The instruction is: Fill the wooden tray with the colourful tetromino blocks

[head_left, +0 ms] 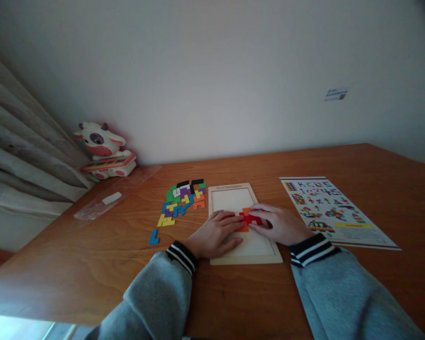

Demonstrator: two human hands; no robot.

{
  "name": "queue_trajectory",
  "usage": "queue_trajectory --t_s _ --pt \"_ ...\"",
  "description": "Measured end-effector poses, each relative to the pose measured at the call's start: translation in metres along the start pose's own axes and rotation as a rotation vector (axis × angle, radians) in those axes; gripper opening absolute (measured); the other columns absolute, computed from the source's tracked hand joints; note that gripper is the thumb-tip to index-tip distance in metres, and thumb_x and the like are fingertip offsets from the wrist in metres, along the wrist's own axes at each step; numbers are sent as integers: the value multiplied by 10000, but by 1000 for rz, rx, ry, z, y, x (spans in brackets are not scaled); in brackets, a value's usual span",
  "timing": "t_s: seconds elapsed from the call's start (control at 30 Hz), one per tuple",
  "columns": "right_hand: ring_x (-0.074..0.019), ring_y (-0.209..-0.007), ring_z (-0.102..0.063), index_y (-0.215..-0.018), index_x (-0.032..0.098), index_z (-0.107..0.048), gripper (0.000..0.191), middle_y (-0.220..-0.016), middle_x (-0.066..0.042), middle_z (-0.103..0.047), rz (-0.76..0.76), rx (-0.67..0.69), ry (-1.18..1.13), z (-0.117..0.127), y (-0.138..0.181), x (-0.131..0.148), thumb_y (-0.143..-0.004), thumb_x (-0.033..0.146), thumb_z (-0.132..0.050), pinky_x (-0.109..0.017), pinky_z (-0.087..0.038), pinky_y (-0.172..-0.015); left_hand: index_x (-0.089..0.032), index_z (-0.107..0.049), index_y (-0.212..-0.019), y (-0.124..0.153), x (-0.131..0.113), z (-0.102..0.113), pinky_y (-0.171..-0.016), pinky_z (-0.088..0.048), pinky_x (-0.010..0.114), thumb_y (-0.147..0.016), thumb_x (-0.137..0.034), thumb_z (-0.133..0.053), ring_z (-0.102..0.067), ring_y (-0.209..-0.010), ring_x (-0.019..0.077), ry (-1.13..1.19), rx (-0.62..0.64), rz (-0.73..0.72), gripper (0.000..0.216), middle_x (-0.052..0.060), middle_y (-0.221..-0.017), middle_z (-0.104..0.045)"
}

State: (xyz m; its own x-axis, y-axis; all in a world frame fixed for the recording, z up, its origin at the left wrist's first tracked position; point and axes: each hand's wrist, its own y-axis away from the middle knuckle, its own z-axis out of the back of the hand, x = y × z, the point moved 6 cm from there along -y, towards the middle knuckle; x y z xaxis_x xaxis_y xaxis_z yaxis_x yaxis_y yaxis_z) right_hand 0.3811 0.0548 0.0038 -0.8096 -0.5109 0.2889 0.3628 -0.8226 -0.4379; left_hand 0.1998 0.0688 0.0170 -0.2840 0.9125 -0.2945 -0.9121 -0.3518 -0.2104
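Observation:
A pale wooden puzzle board [246,260] with a raised frame lies on the table in front of me. On it, red puzzle pieces [248,219] lie against an orange piece [243,228], with more orange showing above them. My left hand [217,232] rests flat on the board, fingers stretched out, its fingertips touching the left side of these pieces. From the right, my right hand [281,224] has its thumb and fingers closed around the end of a red piece, which is partly hidden by the fingers.
Several coloured puzzle pieces [177,200] lie left of the board, with a blue L-shaped piece [154,237] apart from them. A printed pattern sheet [340,208] lies at right. Clear plastic wrapping [92,208] and a toy cow with a keyboard [106,151] are at left.

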Motion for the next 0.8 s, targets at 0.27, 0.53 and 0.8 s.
queue_trajectory --t_s 0.27,0.53,0.8 --pt "-240 -1022 -695 -1112 243 -727 268 -1211 -88 -684 -6 -14 2 3 -1 1 -891 349 -617 -401 -573 -929 -228 -497 -1408 0 1 0 -1164 -315 489 -999 -418 -432 -421 -1372 266 10 3 5 455 77 -1477 -499" --pt "-244 -1065 -679 -1168 235 -688 326 -1222 -87 -677 -24 -42 -6 4 1 -1 -894 396 -617 -410 -558 -958 -229 -536 -1354 4 1 12 -1134 -368 440 -1001 -370 -439 -473 -1320 241 24 -72 -9 392 82 -1442 -530" --pt "-245 -1097 -656 -1152 236 -666 284 -1197 -84 -678 -92 -93 -80 9 0 -4 -944 385 -543 -415 -538 -979 -217 -620 -1222 49 59 53 -1045 -444 417 -983 -338 -499 -598 -1135 225 -163 -221 150 294 85 -1200 -669"
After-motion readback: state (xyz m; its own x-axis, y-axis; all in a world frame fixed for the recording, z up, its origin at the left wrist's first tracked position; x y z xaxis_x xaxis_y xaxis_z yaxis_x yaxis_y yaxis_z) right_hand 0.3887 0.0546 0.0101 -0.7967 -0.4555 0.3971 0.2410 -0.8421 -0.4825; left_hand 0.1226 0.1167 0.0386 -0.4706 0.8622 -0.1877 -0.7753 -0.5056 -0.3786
